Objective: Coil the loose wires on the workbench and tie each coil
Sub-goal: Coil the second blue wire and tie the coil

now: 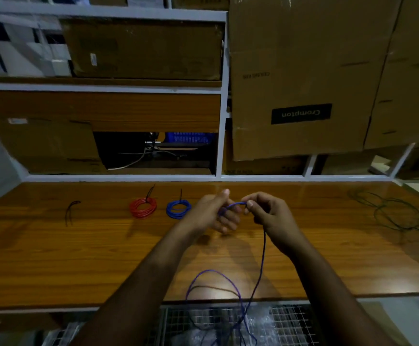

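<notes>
Midframe, left hand and right hand pinching a loose blue wire to start a loop, slack trailing toward bottom, tied red coil and blue coil parked left.

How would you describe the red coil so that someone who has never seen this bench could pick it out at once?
Start at the long wooden workbench and look along its far edge, left of the two hands. Two small tied coils lie there side by side; the red coil is the left one. Its neighbour, the blue coil, differs in colour only, and each has a black tie sticking up.
</notes>
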`<state>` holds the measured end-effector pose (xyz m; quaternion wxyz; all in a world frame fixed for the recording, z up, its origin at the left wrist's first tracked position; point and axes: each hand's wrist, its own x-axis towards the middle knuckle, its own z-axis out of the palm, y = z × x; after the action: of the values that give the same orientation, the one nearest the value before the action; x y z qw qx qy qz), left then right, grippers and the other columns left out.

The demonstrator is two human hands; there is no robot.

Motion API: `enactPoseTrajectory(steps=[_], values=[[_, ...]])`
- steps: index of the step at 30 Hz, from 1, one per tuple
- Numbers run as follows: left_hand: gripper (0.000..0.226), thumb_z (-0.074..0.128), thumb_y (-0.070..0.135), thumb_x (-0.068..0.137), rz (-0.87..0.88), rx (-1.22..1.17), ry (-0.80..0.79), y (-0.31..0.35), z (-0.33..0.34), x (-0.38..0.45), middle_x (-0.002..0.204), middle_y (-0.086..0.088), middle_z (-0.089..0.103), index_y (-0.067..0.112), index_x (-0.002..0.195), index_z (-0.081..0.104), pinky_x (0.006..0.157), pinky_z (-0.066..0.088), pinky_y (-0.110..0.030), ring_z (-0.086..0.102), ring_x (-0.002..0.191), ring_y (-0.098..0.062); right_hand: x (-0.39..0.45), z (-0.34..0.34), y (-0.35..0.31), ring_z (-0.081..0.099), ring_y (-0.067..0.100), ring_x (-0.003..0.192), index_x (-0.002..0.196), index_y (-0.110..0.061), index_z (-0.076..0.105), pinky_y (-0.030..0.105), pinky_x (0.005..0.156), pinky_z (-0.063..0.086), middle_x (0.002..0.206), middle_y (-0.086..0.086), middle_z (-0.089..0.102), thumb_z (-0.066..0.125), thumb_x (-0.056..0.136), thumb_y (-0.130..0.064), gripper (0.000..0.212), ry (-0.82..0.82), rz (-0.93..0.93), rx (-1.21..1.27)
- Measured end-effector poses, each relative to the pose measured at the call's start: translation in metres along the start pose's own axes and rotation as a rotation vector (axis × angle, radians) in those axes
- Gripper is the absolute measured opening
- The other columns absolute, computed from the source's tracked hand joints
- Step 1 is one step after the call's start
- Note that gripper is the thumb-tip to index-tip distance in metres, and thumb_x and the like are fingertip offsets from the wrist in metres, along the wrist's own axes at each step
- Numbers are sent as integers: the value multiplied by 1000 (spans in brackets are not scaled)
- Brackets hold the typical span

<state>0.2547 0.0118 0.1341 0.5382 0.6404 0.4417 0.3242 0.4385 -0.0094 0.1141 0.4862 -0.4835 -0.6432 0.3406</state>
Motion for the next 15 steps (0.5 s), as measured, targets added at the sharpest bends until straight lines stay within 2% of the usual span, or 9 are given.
enactPoseTrajectory(steps=[3, 5, 8, 11, 13, 15], values=[[36, 34, 32, 107, 3, 62, -95, 11, -1, -2, 65, -2, 56, 12, 93, 60, 52, 40, -23, 49, 56, -14, 4, -2, -9, 55, 14, 62, 98, -14, 67, 29, 54, 42, 78, 4, 71, 63, 96, -15, 5, 6, -47, 30], [31, 36, 28, 106, 3, -70, -159, 12, -5, -1, 59, 2, 41, 15, 84, 53, 49, 29, -23, 34, 51, -12, 5, -3, -14, 51, 14, 54, 94, -12, 65, 29, 48, 38, 72, 7, 70, 66, 94, -19, 7, 39, -66, 44], [25, 40, 23, 101, 30, -580, -249, 18, -10, -1, 57, 4, 36, 13, 82, 52, 48, 26, -22, 31, 49, -9, 10, -7, -19, 49, 14, 50, 91, -8, 63, 27, 44, 37, 58, 0, 60, 63, 95, -30, 23, 69, -21, 51], [25, 41, 22, 98, 134, -1076, -237, 31, -17, -4, 54, 6, 35, 12, 79, 52, 47, 26, -19, 31, 46, -7, 6, -16, -4, 41, 12, 51, 95, -5, 62, 27, 53, 37, 57, -1, 45, 52, 101, -34, 31, -128, 89, 216], [28, 39, 22, 100, 220, -1255, -208, 41, -29, -4, 54, 6, 34, 12, 78, 52, 48, 25, -20, 30, 46, -7, -2, -21, 22, 40, 12, 54, 100, -7, 65, 28, 59, 38, 66, 4, 41, 62, 95, -31, 25, -264, 207, 526], [29, 38, 23, 102, 283, -1299, -204, 50, -37, -4, 56, 6, 34, 12, 78, 52, 48, 28, -20, 31, 47, -8, -11, -22, 44, 45, 14, 60, 107, -6, 69, 29, 63, 42, 74, 7, 44, 69, 88, -18, 23, -295, 340, 719]])
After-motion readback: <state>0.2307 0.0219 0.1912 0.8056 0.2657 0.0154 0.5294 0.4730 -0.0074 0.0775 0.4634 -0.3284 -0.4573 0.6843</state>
